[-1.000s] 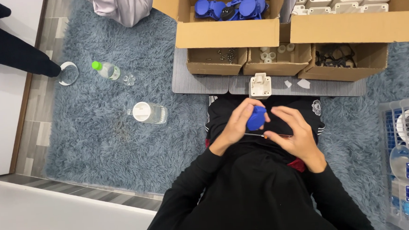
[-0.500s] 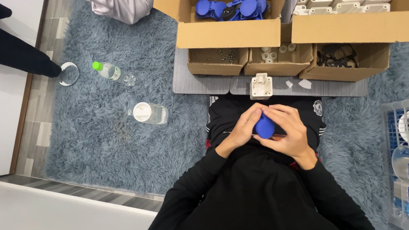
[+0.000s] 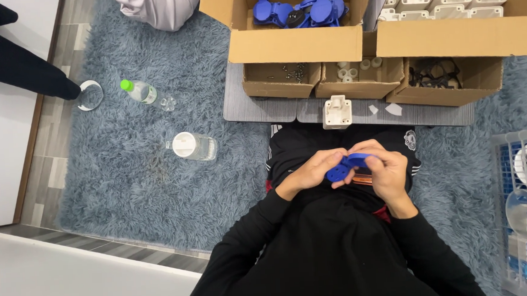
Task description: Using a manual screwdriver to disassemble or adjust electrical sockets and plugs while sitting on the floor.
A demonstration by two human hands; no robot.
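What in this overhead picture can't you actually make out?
- Small blue plastic part: mostly covered by the left hand and right hand; its full shape is unclear.
- Dark bits in the small open cardboard box: too small to identify.
- White wire basket: cut off by the right edge.

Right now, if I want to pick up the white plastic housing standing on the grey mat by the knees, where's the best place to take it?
Take the white housing by its two flat side walls, coming straight down from above. It stands upright and alone on the grey mat, so both sides look clear; its front edge lies close to the small cardboard boxes.
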